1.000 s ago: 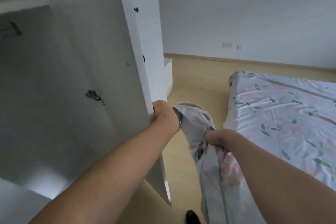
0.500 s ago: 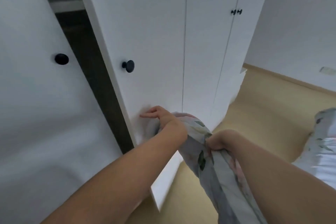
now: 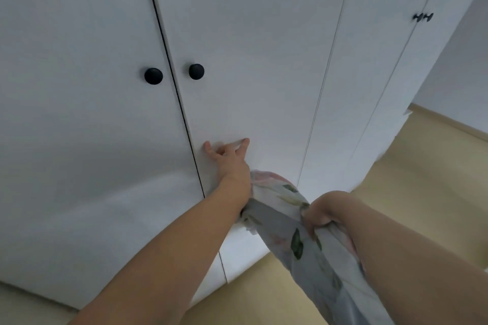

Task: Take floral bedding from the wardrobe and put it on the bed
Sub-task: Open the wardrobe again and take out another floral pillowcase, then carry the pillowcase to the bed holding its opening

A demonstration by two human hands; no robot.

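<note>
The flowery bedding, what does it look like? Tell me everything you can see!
The floral bedding is soft, thin cloth, pale grey-white with dark green leaves and faint pink blooms. It is bunched into a thick twisted rope, not folded flat. The right hand grips it in a closed fist near the middle. Its upper end loops toward the left hand, lying against that wrist while the fingers press the white wardrobe door. The rest hangs down past the bottom edge of the view, above the wooden floor.

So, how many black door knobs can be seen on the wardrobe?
4. One knob is left of the door gap, one right of it, above the left hand. A close pair sits far right on the wardrobe. Others may lie outside the view.
</note>
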